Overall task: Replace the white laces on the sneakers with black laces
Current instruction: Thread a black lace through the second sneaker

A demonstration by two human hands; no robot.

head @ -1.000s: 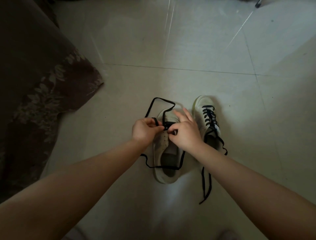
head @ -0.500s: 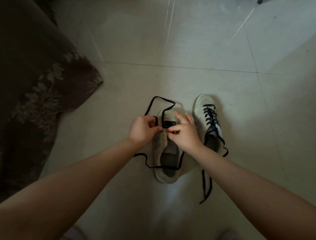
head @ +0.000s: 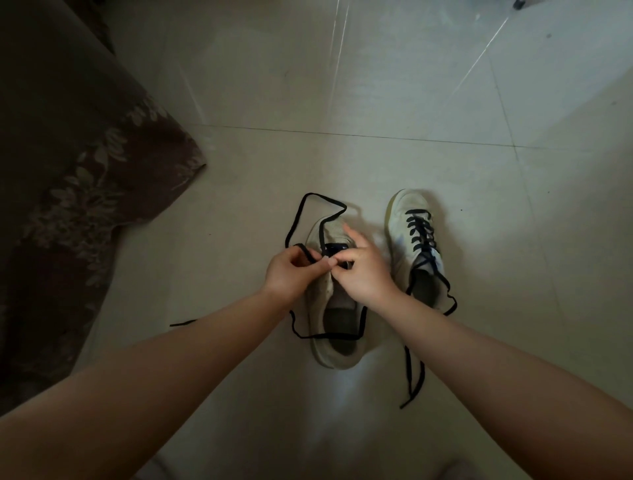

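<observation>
Two white sneakers stand side by side on the floor, toes pointing away from me. The right sneaker carries a black lace threaded through its eyelets, with loose ends trailing toward me. On the left sneaker a black lace crosses only near the toe, loops out past the toe and drapes over the heel opening. My left hand pinches this lace between thumb and fingers over the shoe's left side. My right hand pinches the lace at the eyelets, its outer fingers raised. The tongue and eyelets are mostly hidden under both hands.
A dark brown cloth with a leaf pattern covers the left side of the view, its corner reaching toward the shoes. Pale floor tiles spread around and beyond the sneakers. A small dark object sits at the top edge.
My left hand has drawn the lace slightly left and toward me, and the loop beyond the toe looks a little tighter. My right hand stays at the eyelets. The right sneaker has not moved.
</observation>
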